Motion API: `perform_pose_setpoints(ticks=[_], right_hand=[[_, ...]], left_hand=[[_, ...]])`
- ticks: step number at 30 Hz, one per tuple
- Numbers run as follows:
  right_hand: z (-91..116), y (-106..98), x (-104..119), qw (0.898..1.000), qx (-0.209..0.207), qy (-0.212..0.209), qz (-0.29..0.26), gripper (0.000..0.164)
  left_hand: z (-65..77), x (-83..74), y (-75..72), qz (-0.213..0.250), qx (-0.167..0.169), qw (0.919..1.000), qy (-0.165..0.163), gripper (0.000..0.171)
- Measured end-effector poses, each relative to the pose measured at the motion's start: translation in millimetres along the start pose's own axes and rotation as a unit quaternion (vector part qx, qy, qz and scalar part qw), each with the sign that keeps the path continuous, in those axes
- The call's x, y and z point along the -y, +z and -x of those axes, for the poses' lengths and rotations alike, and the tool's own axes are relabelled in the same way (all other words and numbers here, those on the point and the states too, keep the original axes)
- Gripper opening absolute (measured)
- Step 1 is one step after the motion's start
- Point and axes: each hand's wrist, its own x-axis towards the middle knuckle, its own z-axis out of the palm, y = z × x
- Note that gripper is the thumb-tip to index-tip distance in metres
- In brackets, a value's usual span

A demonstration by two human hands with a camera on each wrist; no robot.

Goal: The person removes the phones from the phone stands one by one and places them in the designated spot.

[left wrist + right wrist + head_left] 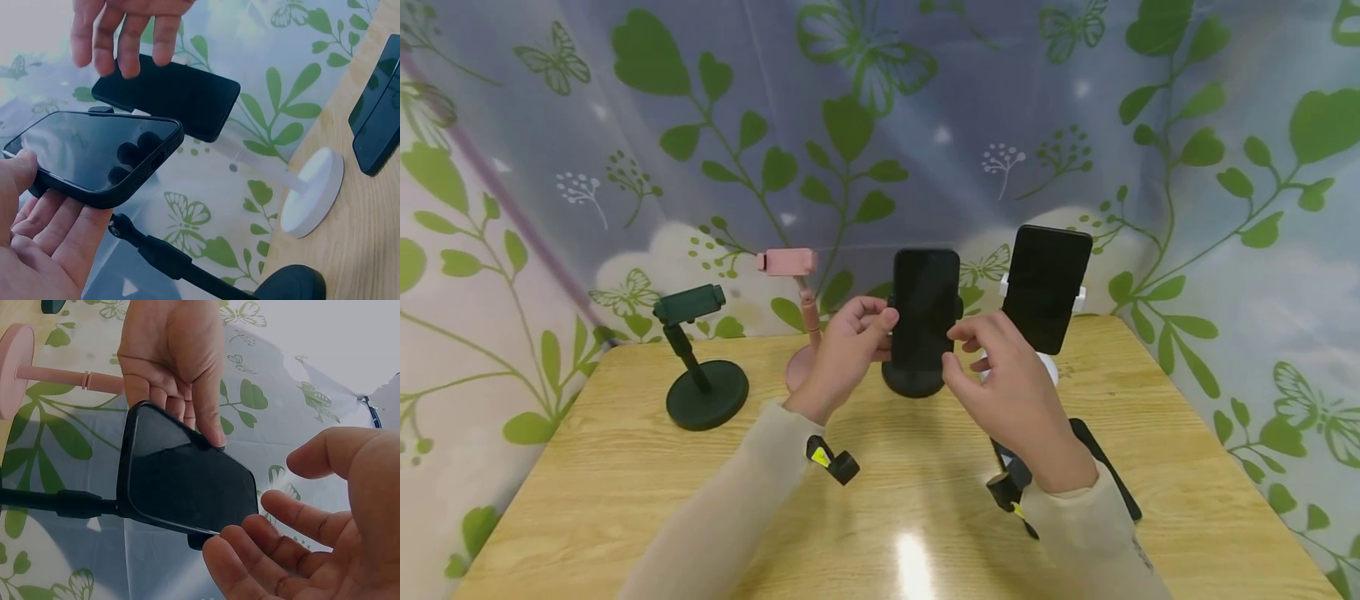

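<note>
A black-cased smartphone [927,308] sits upright in the clamp of a black phone stand [912,383]. At its left edge my left hand [844,354] holds it, the thumb on the front rim and the fingers [70,225] behind. My right hand [1011,387] is by the phone's right edge, thumb and fingers apart, gripping nothing. In the right wrist view its fingertips [231,550] come close to the phone's edge; whether they touch it I cannot tell. The stand's clamp is mostly hidden behind the phone.
To the right, a white stand [315,194] carries another phone [1048,287], tilted. Left of me stand a dark green phone stand [707,396] and a pink one [790,262], their clamps unloaded. Dark phones [1108,471] lie on the wooden table [880,500], partly under my right wrist.
</note>
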Motion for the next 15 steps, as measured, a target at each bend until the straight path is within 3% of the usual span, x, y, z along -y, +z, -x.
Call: perform_pose_setpoints(ticks=[8,15], right_hand=[[1,1,1,1.000,0.000,0.000,0.000,0.021],[1,1,2,1.000,-0.003,-0.003,0.000,0.021]], left_hand=[[14.5,-3.8,-0.5,0.018,-0.004,0.9998,-0.001,0.021],[26.6,-4.2,-5.9,0.035,0.012,0.9991,0.020,0.026]])
